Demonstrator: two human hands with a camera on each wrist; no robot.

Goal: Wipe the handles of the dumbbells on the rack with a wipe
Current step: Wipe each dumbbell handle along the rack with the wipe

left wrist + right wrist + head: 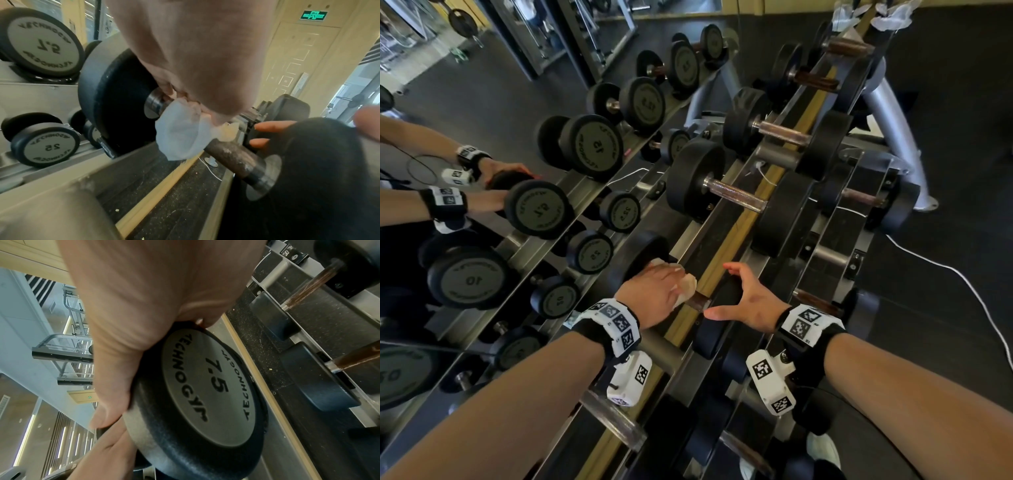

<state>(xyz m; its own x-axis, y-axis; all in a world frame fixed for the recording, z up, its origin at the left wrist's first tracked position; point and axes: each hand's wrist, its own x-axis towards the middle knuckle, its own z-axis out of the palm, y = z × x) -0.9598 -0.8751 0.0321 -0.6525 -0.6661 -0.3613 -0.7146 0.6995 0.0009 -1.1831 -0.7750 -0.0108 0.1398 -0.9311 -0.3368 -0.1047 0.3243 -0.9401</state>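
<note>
The 7.5 dumbbell (724, 291) lies on the rack's top tier (726, 253), close to me. My left hand (659, 291) grips a white wipe (686, 287) wrapped round its brown handle (701, 303), near the left head (643, 253). The left wrist view shows the wipe (180, 138) bunched on the handle (232, 155) under my fingers. My right hand (744, 298) holds the right head, thumb and fingers curled over its rim. In the right wrist view that head (205, 394) reads 7.5 beneath my right hand (133, 321).
Bigger dumbbells (736, 198) sit further along the top tier, and smaller ones (859, 198) on the lower tier to the right. A mirror (482, 171) on the left reflects the rack. A white cable (962, 274) runs over the dark floor. Crumpled white material (887, 17) lies at the rack's far end.
</note>
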